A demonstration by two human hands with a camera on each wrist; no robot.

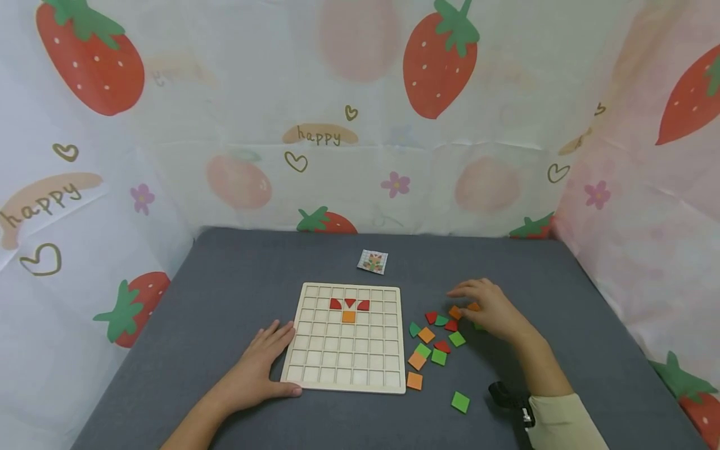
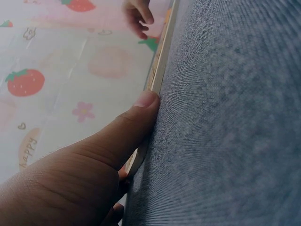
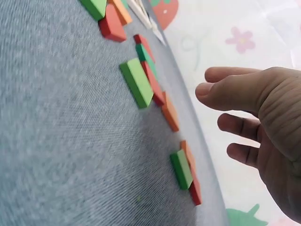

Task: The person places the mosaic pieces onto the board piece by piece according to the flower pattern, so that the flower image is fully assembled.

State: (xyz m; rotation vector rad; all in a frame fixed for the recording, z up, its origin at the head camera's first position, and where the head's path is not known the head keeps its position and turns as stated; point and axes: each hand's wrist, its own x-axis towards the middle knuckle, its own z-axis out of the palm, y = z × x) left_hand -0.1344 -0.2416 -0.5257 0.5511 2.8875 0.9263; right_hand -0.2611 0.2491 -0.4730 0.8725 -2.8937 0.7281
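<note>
A pale wooden grid board (image 1: 332,360) lies on the table. Near its top sit two red rounded pieces (image 1: 363,305), a red triangle (image 1: 350,303) and an orange square tile (image 1: 349,317). My left hand (image 1: 264,364) rests at the board's lower left corner, fingers spread along the left side and thumb (image 2: 131,125) against the front edge. Over the loose tiles right of the board hovers my right hand (image 1: 495,310). Its fingers are loosely bent and hold nothing in the right wrist view. Below it are a green tile (image 3: 181,169) and an orange tile (image 3: 170,112).
Several loose green, orange and red pieces lie between board and right hand, with one green square (image 1: 460,402) nearer the front. A small card with a flower pattern (image 1: 372,262) lies behind the board. Strawberry-print cloth (image 1: 360,187) hangs around the grey table (image 1: 253,262).
</note>
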